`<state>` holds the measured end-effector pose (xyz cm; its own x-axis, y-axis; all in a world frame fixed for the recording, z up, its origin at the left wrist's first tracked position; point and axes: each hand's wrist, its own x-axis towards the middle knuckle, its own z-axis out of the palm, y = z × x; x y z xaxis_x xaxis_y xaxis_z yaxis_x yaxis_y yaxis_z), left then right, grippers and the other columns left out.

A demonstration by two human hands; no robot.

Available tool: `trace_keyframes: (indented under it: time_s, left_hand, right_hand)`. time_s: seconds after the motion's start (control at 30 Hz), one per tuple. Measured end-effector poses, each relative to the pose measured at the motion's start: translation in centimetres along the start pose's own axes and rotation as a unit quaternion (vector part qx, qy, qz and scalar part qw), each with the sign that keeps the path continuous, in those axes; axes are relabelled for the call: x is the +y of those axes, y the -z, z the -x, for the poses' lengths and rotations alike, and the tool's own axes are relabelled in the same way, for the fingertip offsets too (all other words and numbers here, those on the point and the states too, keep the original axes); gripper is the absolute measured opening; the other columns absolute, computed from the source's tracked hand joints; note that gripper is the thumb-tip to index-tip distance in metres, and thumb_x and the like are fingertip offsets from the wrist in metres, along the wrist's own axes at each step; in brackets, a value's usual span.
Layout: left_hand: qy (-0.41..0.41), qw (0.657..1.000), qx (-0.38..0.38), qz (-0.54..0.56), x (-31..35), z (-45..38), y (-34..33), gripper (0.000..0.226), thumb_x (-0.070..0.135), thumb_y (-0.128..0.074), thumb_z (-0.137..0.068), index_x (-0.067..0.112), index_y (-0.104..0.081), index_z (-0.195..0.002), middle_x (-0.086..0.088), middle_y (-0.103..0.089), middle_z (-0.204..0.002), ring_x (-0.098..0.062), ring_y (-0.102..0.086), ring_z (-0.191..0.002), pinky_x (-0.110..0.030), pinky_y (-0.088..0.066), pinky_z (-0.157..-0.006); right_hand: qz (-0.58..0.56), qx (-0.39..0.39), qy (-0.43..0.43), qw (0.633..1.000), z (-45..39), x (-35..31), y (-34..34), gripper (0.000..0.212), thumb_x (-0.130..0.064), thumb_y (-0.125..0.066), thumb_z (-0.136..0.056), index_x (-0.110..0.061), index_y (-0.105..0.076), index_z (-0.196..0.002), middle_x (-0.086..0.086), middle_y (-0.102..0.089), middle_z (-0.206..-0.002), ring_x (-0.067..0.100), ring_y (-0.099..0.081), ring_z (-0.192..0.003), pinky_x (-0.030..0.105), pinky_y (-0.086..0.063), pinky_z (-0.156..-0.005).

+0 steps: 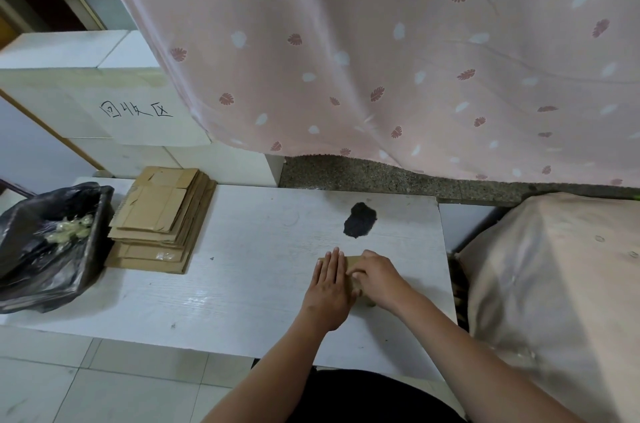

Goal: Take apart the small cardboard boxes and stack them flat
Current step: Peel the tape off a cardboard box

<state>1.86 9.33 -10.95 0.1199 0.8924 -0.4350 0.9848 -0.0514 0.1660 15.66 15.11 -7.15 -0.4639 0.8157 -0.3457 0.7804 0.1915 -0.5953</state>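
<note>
Currently, in the head view, both hands are working on one small cardboard box [354, 266], which is lying on the white table [242, 270] toward its right edge, just nearer the person than the dark patch [360, 220] on the table surface; the left hand [329, 287] is pressing down flat on the left part of the box, its fingers straight and held together, pointing away from the person; the right hand [375, 279] is resting on the right part of the box, its fingers curled over the cardboard's edge, though how firmly they are gripping cannot be told; only a narrow strip of the box is showing between and beyond the two hands; whether the box is fully flattened cannot be told.

Relative to the dark patch, the stack of flattened boxes [162, 218] is lying well to the left, at the table's far left corner; the sheets are lying flat, slightly fanned; just beyond the stack to the left, a bin lined with a black bag [52, 242] is holding crumpled clear tape [71, 230]; behind the stack, white blocks [114, 104] bearing handwritten characters are standing; a pink leaf-patterned curtain [381, 59] is hanging behind the patch; a cloth-covered bulk [554, 284] is sitting to the right, off the table.
</note>
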Motion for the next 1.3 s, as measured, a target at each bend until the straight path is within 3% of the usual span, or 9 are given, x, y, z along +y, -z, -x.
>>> trace_keyframes:
  time_s: [0.23,0.37,0.5,0.7,0.83,0.93,1.03,1.2,1.3]
  left_hand:
    - [0.006,1.000,0.009,-0.018,-1.3,0.3,-0.2,0.080,0.054,-0.016,-0.105,0.002,0.022,-0.153,-0.012,0.027,-0.162,-0.026,0.023,-0.151,-0.036,0.013,-0.123]
    - [0.018,0.999,0.015,-0.031,-1.1,0.2,-0.7,0.080,0.054,-0.016,-0.105,0.002,0.024,-0.151,-0.013,0.027,-0.162,-0.026,0.024,-0.150,-0.036,0.015,-0.123]
    - [0.019,0.999,0.022,-0.036,-1.0,-0.2,-0.8,0.082,0.053,-0.019,-0.105,0.000,0.020,-0.153,-0.015,0.020,-0.164,-0.027,0.020,-0.152,-0.037,0.014,-0.124]
    - [0.014,0.999,0.021,-0.037,-1.1,-0.3,-0.9,0.083,0.054,-0.022,-0.105,-0.001,0.018,-0.153,-0.017,0.014,-0.165,-0.028,0.016,-0.153,-0.038,0.012,-0.124]
    - [0.014,0.999,0.018,-0.027,-1.1,-0.3,-0.8,0.083,0.054,-0.022,-0.105,0.000,0.017,-0.154,-0.017,0.014,-0.165,-0.028,0.016,-0.153,-0.038,0.011,-0.124]
    - [0.016,1.000,0.016,-0.020,-1.1,-0.3,-0.9,0.083,0.053,-0.023,-0.105,0.000,0.017,-0.154,-0.016,0.014,-0.166,-0.027,0.016,-0.153,-0.038,0.011,-0.124]
    - [0.017,1.000,0.018,-0.016,-1.1,-0.3,-0.9,0.083,0.053,-0.023,-0.105,-0.001,0.017,-0.154,-0.017,0.013,-0.166,-0.028,0.015,-0.153,-0.038,0.011,-0.124]
    - [0.021,0.999,0.023,-0.014,-1.0,-0.3,-0.9,0.082,0.053,-0.023,-0.105,-0.001,0.016,-0.154,-0.017,0.013,-0.166,-0.028,0.014,-0.153,-0.038,0.011,-0.124]
    - [0.025,0.999,0.022,-0.016,-0.8,-0.2,-0.9,0.081,0.051,-0.023,-0.106,-0.001,0.017,-0.154,-0.017,0.015,-0.165,-0.028,0.016,-0.153,-0.039,0.011,-0.124]
  right_hand:
    - [-0.103,0.028,-0.057,0.993,0.2,0.9,1.8,0.009,-0.008,-0.078,-0.082,-0.006,-0.069,-0.079,0.005,-0.062,-0.083,0.021,-0.069,-0.069,0.027,-0.058,-0.066]
    - [-0.044,0.071,-0.056,0.995,0.8,2.1,2.7,0.025,-0.027,-0.083,-0.078,-0.015,-0.061,-0.072,-0.005,-0.058,-0.080,0.012,-0.058,-0.071,0.020,-0.042,-0.060]
    - [-0.067,0.123,-0.033,0.990,1.6,3.7,3.6,0.034,-0.019,-0.086,-0.074,-0.009,-0.054,-0.068,-0.007,-0.041,-0.093,0.009,-0.047,-0.081,0.009,-0.036,-0.066]
    - [-0.068,0.168,-0.088,0.979,2.4,5.0,4.1,0.031,-0.014,-0.080,-0.081,-0.010,-0.051,-0.072,0.000,-0.052,-0.078,0.011,-0.050,-0.069,0.017,-0.035,-0.059]
    - [-0.082,0.128,-0.102,0.983,2.7,4.8,3.1,0.007,-0.010,-0.061,-0.096,-0.017,-0.060,-0.096,0.002,-0.059,-0.074,0.019,-0.056,-0.068,0.028,-0.043,-0.062]
    - [-0.131,0.109,-0.104,0.980,2.6,3.8,3.1,0.016,-0.014,-0.061,-0.096,-0.020,-0.075,-0.090,-0.007,-0.071,-0.089,0.011,-0.066,-0.080,0.015,-0.048,-0.071]
    - [-0.173,0.061,-0.125,0.975,2.4,3.0,3.0,0.011,-0.023,-0.065,-0.094,-0.018,-0.075,-0.091,-0.005,-0.073,-0.101,0.011,-0.068,-0.095,0.025,-0.052,-0.085]
    - [-0.128,0.043,-0.141,0.981,1.8,2.5,2.8,0.009,-0.012,-0.066,-0.091,-0.008,-0.071,-0.085,-0.005,-0.066,-0.096,0.006,-0.062,-0.081,0.012,-0.049,-0.066]
    - [-0.047,0.052,-0.129,0.989,1.5,2.2,2.8,0.010,-0.011,-0.066,-0.088,0.000,-0.068,-0.087,0.004,-0.070,-0.091,0.016,-0.065,-0.078,0.031,-0.056,-0.071]
